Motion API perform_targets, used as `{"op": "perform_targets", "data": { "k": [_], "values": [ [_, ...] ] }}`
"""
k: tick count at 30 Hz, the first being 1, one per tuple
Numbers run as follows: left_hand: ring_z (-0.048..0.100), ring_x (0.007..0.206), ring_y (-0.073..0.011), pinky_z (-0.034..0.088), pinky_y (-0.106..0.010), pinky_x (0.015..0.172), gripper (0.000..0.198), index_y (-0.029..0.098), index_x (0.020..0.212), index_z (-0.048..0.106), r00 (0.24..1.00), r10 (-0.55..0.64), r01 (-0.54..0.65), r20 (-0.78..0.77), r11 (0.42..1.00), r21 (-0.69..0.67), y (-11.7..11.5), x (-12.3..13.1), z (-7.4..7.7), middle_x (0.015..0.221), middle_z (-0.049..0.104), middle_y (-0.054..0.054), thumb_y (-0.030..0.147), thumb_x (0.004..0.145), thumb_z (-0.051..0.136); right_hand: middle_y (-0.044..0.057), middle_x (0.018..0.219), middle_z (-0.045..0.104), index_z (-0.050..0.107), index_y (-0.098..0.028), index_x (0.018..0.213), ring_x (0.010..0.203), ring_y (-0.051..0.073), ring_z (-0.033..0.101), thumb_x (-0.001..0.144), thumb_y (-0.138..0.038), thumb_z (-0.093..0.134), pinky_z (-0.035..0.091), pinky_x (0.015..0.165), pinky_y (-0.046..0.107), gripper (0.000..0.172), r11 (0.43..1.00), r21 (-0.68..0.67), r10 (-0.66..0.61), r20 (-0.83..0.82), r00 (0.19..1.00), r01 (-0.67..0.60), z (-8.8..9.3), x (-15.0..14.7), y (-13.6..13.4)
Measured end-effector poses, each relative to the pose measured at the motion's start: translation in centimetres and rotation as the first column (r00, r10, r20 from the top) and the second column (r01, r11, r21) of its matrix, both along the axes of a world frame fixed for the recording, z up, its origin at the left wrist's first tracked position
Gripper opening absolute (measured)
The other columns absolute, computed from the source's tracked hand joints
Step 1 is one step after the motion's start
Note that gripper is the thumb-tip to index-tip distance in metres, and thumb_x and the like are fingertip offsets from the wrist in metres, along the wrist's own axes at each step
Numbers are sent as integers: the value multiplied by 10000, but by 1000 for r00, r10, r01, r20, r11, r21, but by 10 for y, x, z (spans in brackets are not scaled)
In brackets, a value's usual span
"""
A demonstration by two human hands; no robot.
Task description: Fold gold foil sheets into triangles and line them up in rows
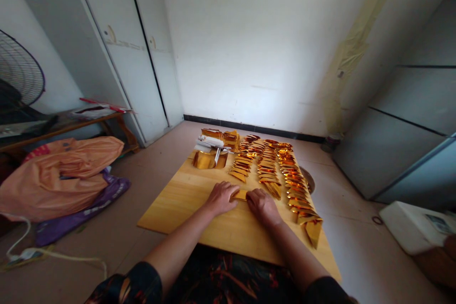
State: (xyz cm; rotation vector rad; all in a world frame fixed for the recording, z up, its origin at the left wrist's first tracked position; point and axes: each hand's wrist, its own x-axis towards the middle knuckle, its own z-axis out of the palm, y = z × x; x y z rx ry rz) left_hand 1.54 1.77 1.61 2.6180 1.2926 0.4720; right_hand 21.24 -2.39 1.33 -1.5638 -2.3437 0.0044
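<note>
Pale, smooth wooden board lies before the person in a white-walled room. Near its middle, a narrow folded strip of shiny gold paper is pinched at one end by the left hand and at the other by the right hand, fingers curled; it looks unfinished. Beyond and to the right, overlapping rows of pointed, folded gold-foil pieces appear done. Flat, glossy gold sheets at the far left seem still unfolded.

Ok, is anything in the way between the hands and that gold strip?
Nothing visible: the left hand and right hand hold the gold strip, one at each end. Rows of folded gold pieces lie beyond and to the right on the wooden board.
</note>
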Motion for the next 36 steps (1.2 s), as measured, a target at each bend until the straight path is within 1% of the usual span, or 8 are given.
{"op": "perform_targets", "data": {
  "k": [3,7,13,18,22,24,28,36],
  "values": [
    [551,1009,-233,419,-349,897,430,237,1163,601,997,64,-65,39,998,21,0,0,-6,1054,635,-58,319,744,648,41,861,643,648,-193,923,830,154,562,916,-201,481,380,777,233,167,1000,9,-13,-11,1000,13,-1,0,0],
    [557,969,-235,428,-352,860,362,229,1099,645,994,113,-114,10,993,28,-1,4,-8,993,635,-66,364,763,644,47,848,645,648,-184,920,820,153,567,920,-192,472,383,775,234,176,999,22,-27,-7,1000,27,-4,-3,1],
    [575,939,-237,433,-352,834,259,229,1008,683,990,141,-141,-21,990,19,-1,10,-6,923,647,-63,282,760,631,43,818,624,653,-189,840,785,154,541,921,-181,477,375,738,248,195,996,93,8,79,997,-15,-11,-9,3],
    [602,938,-209,452,-314,858,309,221,1021,685,974,208,-195,93,971,-138,1,14,-6,950,685,-44,185,722,617,31,801,612,642,-192,812,759,154,531,914,-176,496,377,705,253,179,987,155,16,101,995,-31,-16,-9,5],
    [619,975,-162,467,-241,868,451,220,1144,631,882,358,-247,307,906,-344,2,20,-10,1107,683,-28,107,710,588,34,787,612,634,-180,815,721,147,534,901,-166,505,387,689,253,156,981,187,31,95,995,-49,-21,-11,6],
    [637,894,-145,481,-225,814,470,225,1171,614,847,405,-261,344,881,-395,2,24,-10,1043,703,-19,107,717,577,35,770,613,636,-177,832,698,143,535,902,-165,500,387,668,252,154,978,206,21,92,996,-39,-22,-14,6],
    [626,713,-122,468,-209,689,454,225,1184,605,832,472,-332,293,846,-418,-2,29,-7,808,706,10,130,742,560,33,745,613,636,-178,819,672,136,538,905,-164,493,385,638,245,168,974,225,0,75,997,-17,-23,-19,6],
    [643,817,-133,462,-205,753,445,228,1141,632,820,495,-363,286,837,-409,-2,31,-10,905,717,-2,86,722,578,25,739,617,649,-192,866,680,117,558,943,-242,463,407,644,213,207,984,175,-26,-115,993,46,-27,-17,9]
  ]
}}
